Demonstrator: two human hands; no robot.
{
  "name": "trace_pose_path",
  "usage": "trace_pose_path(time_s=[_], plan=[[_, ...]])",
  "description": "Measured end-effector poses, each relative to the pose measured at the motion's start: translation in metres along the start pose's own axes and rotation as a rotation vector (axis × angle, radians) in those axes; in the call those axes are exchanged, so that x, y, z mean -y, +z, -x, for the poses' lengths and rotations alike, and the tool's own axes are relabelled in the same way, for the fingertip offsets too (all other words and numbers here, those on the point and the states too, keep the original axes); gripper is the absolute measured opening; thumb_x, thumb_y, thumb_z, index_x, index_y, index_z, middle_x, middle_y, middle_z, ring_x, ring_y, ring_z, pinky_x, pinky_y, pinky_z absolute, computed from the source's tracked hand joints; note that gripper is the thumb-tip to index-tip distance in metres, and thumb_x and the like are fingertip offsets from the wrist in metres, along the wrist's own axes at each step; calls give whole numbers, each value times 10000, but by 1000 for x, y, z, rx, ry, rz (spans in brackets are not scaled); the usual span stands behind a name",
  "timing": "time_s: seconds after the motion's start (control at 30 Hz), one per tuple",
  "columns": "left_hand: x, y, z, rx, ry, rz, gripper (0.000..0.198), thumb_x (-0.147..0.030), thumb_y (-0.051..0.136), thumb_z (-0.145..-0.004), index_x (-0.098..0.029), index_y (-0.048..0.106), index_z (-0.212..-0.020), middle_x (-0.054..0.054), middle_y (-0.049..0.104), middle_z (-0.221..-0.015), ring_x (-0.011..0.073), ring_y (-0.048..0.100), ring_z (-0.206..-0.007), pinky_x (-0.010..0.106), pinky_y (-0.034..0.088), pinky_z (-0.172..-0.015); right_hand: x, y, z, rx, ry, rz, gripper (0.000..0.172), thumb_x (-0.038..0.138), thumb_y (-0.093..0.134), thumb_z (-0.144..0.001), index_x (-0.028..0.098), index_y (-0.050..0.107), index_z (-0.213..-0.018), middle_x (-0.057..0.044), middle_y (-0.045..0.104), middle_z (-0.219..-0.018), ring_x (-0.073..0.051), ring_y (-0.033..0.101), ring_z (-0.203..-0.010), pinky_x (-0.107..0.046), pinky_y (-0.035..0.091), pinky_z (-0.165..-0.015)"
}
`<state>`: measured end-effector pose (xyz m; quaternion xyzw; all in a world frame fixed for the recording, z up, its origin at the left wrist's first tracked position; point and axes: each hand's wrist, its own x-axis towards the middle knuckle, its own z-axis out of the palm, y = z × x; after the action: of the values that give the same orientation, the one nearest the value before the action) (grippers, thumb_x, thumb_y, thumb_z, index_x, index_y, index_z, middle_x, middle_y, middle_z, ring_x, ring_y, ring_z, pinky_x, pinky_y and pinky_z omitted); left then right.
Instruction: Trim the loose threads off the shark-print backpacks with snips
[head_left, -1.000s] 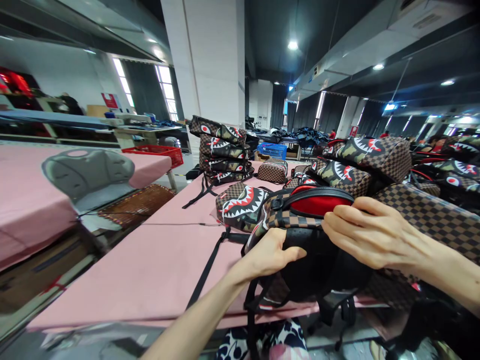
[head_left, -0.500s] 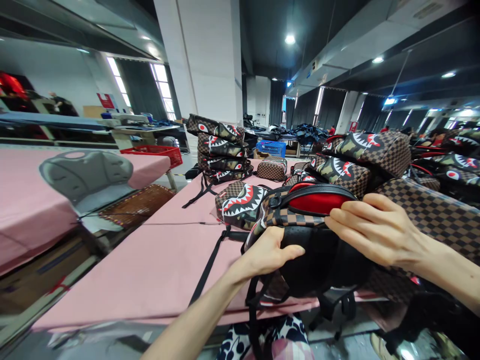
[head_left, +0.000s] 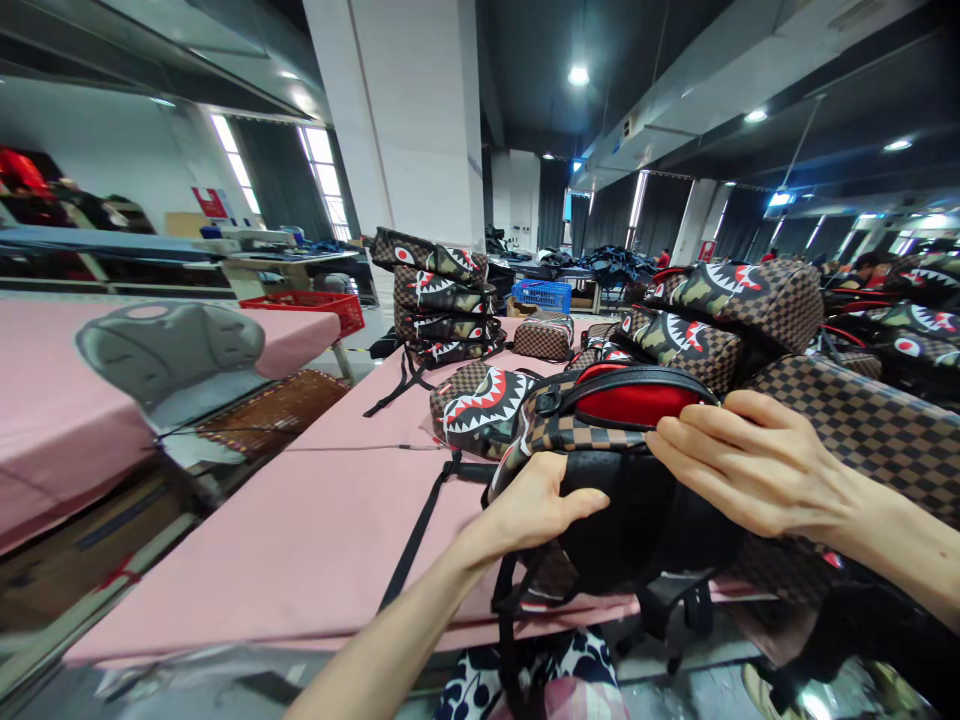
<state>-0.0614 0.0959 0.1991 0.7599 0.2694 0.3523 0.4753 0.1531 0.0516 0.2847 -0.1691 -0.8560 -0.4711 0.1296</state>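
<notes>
A backpack [head_left: 645,510] with a black back panel, brown checks and a red lining stands at the front edge of the pink-covered table [head_left: 337,540]. Around its left side my left hand [head_left: 536,500] is closed, thumb lying on the black panel and fingers hidden behind. My right hand [head_left: 765,460] grips the upper right edge beside the red-lined opening [head_left: 637,402], fingers bent over it. Black straps hang from the bag below the table edge. Touching it on the far left lies a checked bag with a shark-mouth print [head_left: 484,408].
Folded shark-print bags [head_left: 442,300] are stacked at the back left. More bags [head_left: 742,310] are piled at the right, by a checked piece [head_left: 862,420]. A grey chair [head_left: 172,350], a red crate [head_left: 330,310] and a blue crate [head_left: 544,295] stand beyond.
My right hand has shifted very slightly left and down along the backpack's upper edge. My left hand and the backpack look almost still.
</notes>
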Motion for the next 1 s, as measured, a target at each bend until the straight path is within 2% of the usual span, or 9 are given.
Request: trace_pose_path(time_s=[0.17,0.3,0.4,0.53,0.67,0.8,0.93,1.0], plan=[[1,0,0,-10,17,-6,339,-182,555,-712,-134,636,-1037,8,642,-856,154,542,-779,236,447,-719,3,5,1,3,-32,6,306,108,337,-902,221,584,-1043,-47,643,-979,-155,536,-940,-324,423,-723],[0,1,2,5,-6,18,215,-169,545,-709,-118,658,-885,-8,608,-756,130,515,-717,219,435,-687,3,8,2,-16,5,-27,347,101,301,-915,256,570,-1070,-30,636,-1016,-149,528,-984,-338,415,-758],[-2,1,3,10,-17,36,173,-183,552,-709,-115,649,-835,-16,588,-699,128,513,-701,214,433,-667,-2,7,1,34,16,-124,261,157,369,-918,258,572,-1047,-19,644,-1018,-153,540,-953,-337,406,-725],[-2,1,4,-5,-27,45,241,-200,567,-712,-121,649,-925,-1,622,-782,137,531,-730,217,439,-672,-10,7,0,49,217,-230,136,206,471,-891,196,602,-925,-37,662,-872,-156,544,-777,-328,400,-680],[-1,1,5,11,-26,84,306,-204,562,-718,-125,639,-1003,9,625,-821,135,527,-734,209,442,-648,-7,6,9,23,360,-348,110,202,529,-863,174,590,-950,-56,646,-886,-160,550,-810,-304,436,-713],[0,1,3,2,-46,100,290,-223,579,-707,-113,648,-966,11,612,-803,125,506,-705,199,435,-618,5,6,17,-71,478,-372,157,208,546,-850,190,563,-1006,-68,624,-934,-171,568,-854,-302,460,-733],[3,4,0,11,-87,162,252,-266,596,-696,-101,650,-878,8,599,-779,117,494,-678,191,425,-592,31,19,12,-37,573,-399,310,291,587,-816,164,541,-1095,-87,596,-933,-176,561,-797,-286,452,-652],[6,4,-1,-9,-105,178,228,-293,604,-693,-101,643,-811,2,592,-750,109,485,-653,184,416,-576,51,32,6,-72,569,-333,175,241,557,-829,163,591,-982,-61,597,-810,-163,543,-718,-281,414,-607]])
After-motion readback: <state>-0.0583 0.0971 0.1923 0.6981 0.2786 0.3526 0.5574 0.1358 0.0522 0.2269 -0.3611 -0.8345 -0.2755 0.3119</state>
